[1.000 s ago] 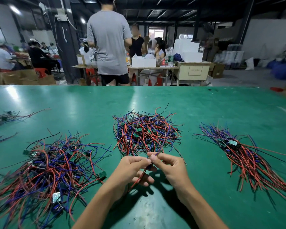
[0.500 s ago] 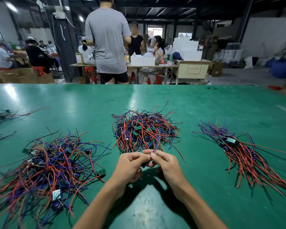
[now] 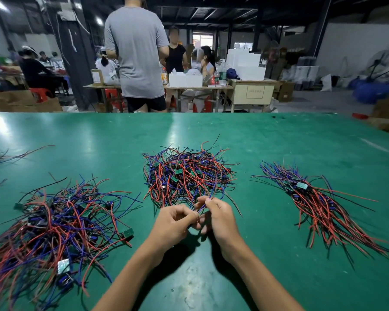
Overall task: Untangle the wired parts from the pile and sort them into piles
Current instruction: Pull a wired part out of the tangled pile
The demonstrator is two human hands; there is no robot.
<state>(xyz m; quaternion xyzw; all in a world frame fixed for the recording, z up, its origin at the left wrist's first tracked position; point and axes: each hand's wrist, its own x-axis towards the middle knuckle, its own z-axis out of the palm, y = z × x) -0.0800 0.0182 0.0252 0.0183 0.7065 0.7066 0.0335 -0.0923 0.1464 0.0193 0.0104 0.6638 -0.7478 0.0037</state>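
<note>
Head view: both hands (image 3: 198,218) on wires (image 3: 208,202) from middle pile (image 3: 186,176).

No text can be read anywhere in the view. The pale cabinet (image 3: 253,94) behind the green table (image 3: 279,142) carries a framed label (image 3: 255,91) on its front, but its characters are too small and faint to make out. A green-labelled bottle (image 3: 222,75) on the far bench shows no legible brand. The cardboard box (image 3: 97,76) on that bench has a white sticker, likewise unreadable. The small green circuit boards (image 3: 178,172) among the wires bear no markings that can be told.
</note>
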